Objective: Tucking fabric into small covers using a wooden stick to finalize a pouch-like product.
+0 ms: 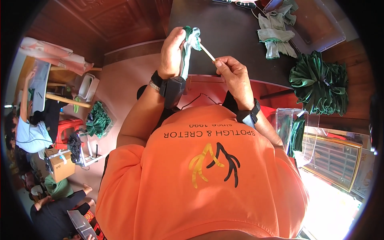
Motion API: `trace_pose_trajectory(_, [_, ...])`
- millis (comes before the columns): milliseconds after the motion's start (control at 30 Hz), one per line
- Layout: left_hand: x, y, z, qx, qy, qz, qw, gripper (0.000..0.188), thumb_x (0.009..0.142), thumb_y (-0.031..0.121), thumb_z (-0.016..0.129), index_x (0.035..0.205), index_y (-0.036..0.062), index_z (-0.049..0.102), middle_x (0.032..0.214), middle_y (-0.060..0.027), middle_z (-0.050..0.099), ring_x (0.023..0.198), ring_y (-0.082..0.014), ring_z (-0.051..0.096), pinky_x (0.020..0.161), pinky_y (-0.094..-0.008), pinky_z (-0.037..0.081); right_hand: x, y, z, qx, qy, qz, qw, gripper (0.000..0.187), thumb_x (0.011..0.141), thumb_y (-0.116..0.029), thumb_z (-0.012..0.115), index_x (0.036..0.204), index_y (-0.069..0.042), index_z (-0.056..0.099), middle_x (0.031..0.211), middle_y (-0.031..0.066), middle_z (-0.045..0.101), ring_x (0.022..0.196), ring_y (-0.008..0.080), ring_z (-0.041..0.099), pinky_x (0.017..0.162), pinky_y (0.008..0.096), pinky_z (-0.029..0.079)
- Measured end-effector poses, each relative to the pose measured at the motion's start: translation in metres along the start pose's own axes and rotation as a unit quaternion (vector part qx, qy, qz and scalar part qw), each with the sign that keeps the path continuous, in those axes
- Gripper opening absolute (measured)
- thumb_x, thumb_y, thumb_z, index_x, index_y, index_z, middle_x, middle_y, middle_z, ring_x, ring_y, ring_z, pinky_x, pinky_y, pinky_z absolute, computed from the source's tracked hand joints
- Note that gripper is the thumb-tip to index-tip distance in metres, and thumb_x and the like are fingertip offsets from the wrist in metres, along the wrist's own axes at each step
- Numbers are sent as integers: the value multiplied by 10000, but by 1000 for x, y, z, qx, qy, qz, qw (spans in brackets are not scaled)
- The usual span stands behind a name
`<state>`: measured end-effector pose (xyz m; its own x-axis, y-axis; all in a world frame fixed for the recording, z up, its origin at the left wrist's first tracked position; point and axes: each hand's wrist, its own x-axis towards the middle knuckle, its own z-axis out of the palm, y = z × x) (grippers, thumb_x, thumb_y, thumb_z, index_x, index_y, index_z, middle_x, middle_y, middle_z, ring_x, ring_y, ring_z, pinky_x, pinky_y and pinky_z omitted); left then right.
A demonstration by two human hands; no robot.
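Over the near edge of a dark table, my left hand [171, 55] is closed on a shiny green fabric strip [185, 60], which hangs down along the palm toward the wrist. The strip's upper end bunches into a loop above the fingers. My right hand [235, 77] pinches the near end of a thin pale stick [207, 52] between thumb and fingers. The stick's far end meets the bunched fabric; whether it goes inside is hidden. Both wrists wear black bands, and a dark boxy device sits at the left one.
The dark table [224, 30] carries more pale green fabric strips [276, 35] beside a clear plastic bin [320, 28]. A large dark green ruffled bundle [320, 82] lies at the right. Below it stands a clear container [306, 136]. Other people sit at the far left, near a green pile [98, 120].
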<state>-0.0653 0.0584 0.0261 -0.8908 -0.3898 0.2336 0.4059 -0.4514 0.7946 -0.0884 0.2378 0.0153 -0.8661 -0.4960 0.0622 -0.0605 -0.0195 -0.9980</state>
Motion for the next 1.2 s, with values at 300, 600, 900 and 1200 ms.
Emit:
trace_pose_trajectory(300, [18, 1, -32, -85, 75, -91, 989, 312, 938, 322, 453, 982, 33, 561, 763, -116, 621, 466, -118, 473, 400, -207, 356, -11, -8, -21, -117, 7, -5, 993, 149, 889, -115, 568, 939, 8, 636, 635, -21, 536, 599, 34, 465, 538, 204, 393])
trace_pose_trajectory(600, [7, 3, -9, 23, -33, -74, 996, 254, 935, 282, 455, 954, 49, 554, 795, -55, 586, 572, -75, 510, 433, -181, 352, -9, -4, -16, -102, -9, -31, 994, 144, 890, -119, 582, 936, 5, 640, 640, -35, 526, 596, 28, 453, 532, 198, 384])
trace_pose_trajectory(900, [-9, -13, 5, 39, -62, -118, 990, 518, 913, 546, 387, 924, 51, 539, 661, -12, 524, 525, -64, 440, 439, -186, 303, -15, -9, -1, 156, -71, 138, 975, 168, 936, -178, 524, 941, -34, 611, 615, -60, 416, 490, 10, 291, 436, 160, 220])
trace_pose_trajectory(1200, [0, -13, -9, 15, -40, -91, 995, 492, 951, 449, 349, 1006, 6, 557, 622, -42, 518, 417, -75, 361, 390, -198, 276, -7, -6, -16, 64, -63, 97, 991, 175, 922, -158, 535, 941, -6, 620, 652, -39, 502, 557, 19, 401, 496, 169, 319])
